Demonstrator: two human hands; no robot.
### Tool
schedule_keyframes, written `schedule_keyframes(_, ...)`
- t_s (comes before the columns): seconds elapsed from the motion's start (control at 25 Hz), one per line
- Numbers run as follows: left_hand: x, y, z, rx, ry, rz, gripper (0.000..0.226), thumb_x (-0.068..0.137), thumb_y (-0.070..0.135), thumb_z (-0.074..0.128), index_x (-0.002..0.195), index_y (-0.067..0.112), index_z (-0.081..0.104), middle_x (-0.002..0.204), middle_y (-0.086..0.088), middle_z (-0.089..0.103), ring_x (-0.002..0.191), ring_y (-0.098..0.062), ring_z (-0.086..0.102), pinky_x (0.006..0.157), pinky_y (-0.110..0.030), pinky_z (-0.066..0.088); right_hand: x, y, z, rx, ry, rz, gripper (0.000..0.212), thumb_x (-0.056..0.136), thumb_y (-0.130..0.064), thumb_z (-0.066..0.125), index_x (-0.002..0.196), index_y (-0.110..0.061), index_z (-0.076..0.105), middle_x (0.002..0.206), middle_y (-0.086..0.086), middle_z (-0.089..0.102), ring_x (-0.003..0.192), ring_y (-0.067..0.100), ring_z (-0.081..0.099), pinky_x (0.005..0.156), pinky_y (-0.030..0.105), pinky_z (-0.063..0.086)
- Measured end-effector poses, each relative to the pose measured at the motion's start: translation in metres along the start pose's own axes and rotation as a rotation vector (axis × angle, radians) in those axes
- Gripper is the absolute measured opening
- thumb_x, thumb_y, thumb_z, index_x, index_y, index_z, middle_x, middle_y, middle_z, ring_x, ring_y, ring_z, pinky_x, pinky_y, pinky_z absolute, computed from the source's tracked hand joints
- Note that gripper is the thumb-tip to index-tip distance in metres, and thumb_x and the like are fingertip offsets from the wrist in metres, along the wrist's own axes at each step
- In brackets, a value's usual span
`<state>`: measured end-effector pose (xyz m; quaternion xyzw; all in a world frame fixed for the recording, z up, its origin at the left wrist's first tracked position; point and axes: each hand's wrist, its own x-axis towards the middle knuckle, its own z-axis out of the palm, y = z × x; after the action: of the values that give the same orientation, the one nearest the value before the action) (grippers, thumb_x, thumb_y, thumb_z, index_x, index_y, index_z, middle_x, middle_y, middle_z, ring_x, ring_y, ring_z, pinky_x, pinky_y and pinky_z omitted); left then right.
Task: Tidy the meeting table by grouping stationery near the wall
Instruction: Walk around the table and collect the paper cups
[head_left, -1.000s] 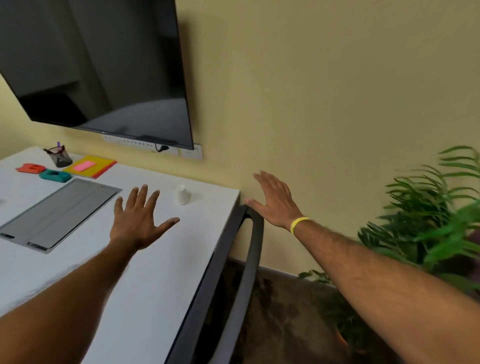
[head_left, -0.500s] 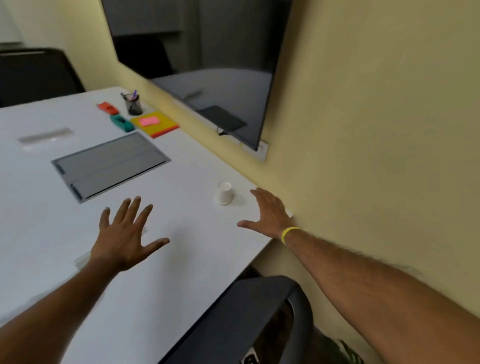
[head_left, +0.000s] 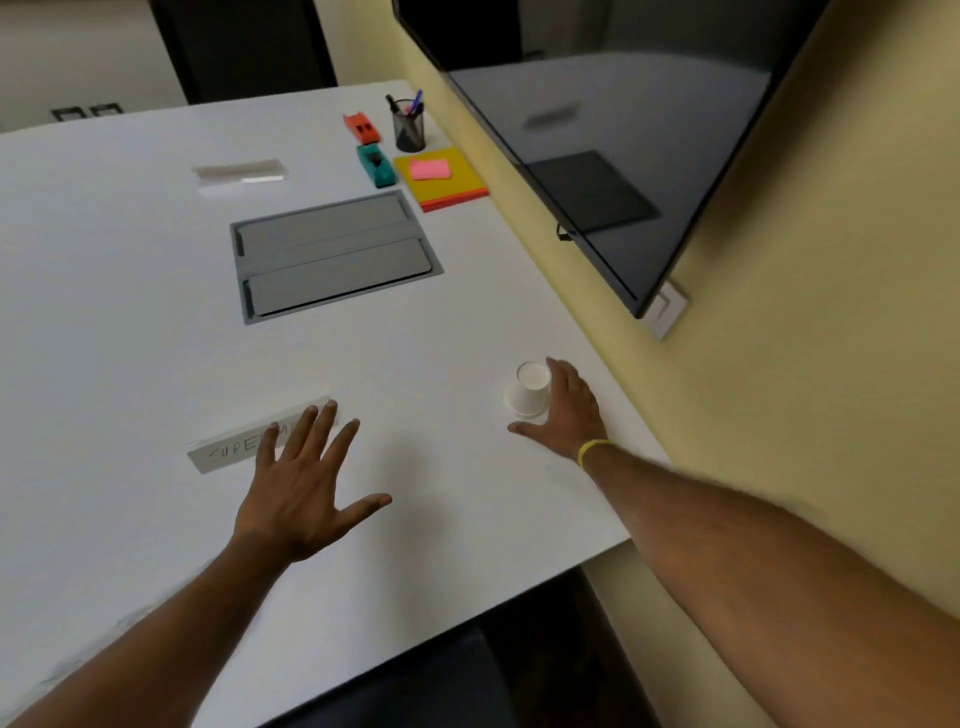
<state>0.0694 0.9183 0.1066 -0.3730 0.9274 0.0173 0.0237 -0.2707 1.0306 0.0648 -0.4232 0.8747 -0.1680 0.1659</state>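
Soft even light, slight blur, wide-angle bending

— What is seen of the room?
— A pale yellow wall (head_left: 810, 395) is seen along the right side, and a large dark screen (head_left: 613, 124) is mounted on it, with a white socket plate (head_left: 667, 312) fixed at its lower corner.
— And the furniture?
— A white table (head_left: 130, 322) is set against that wall; a grey hatch (head_left: 332, 254) is let into its top. A dark chair back (head_left: 415, 691) is seen at the near edge, and a dark panel (head_left: 244, 47) stands beyond the far end.
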Motion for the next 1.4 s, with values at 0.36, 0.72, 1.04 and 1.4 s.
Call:
schedule_keyframes(0.36,0.001,0.017,0.016,-0.076,-0.086,-0.161,0.103,0.075,0.092,0.017,0.155,0.028,0.011,0.164,-0.003,-0.001,0.151,-0.021,-0.005,0.119,-0.057,0.004,0.075,0.0,0.021,-0.038,-0.155,-0.03,0.064,0.076,-0.026,0.07,0.134,-0.026,0.042,0.133,0.006,0.042,0.111,0.034,0.058,0.09,0.039,0.05)
schedule_keyframes(0.72,-0.018,0.018,-0.025,-0.29,-0.061,-0.169,0.105,0.072,0.092,0.024,0.154,0.027,0.015,0.164,-0.005,0.013,0.15,-0.024,0.011,0.119,-0.05,0.021,0.004,-0.052,-0.012,1.197,-0.24,0.317,0.039,0.083,-0.017,0.074,0.118,-0.015,0.055,0.126,0.014,0.052,0.102,0.028,0.06,0.07,0.038,0.06)
schedule_keyframes(1.04,-0.066,-0.017,-0.103,-1.114,0.034,-0.268,0.1,0.068,0.06,0.076,0.15,0.032,0.025,0.154,-0.001,0.035,0.132,-0.025,0.046,0.102,-0.041,0.046,-0.116,-0.208,-0.032,1.275,-0.501,0.109,0.027,0.092,-0.024,0.062,0.116,-0.014,0.055,0.116,0.013,0.055,0.102,0.032,0.059,0.078,0.044,0.059)
schedule_keyframes(1.4,-0.223,-0.153,-0.137,-1.41,0.25,-0.252,0.058,0.077,0.033,0.08,0.126,0.023,0.051,0.119,-0.004,0.058,0.095,-0.025,0.068,0.073,-0.039,0.062,-0.25,-0.387,-0.004,1.01,-0.562,-0.155,0.035,0.094,-0.035,0.06,0.122,-0.017,0.053,0.121,0.015,0.06,0.106,0.033,0.066,0.085,0.045,0.058)
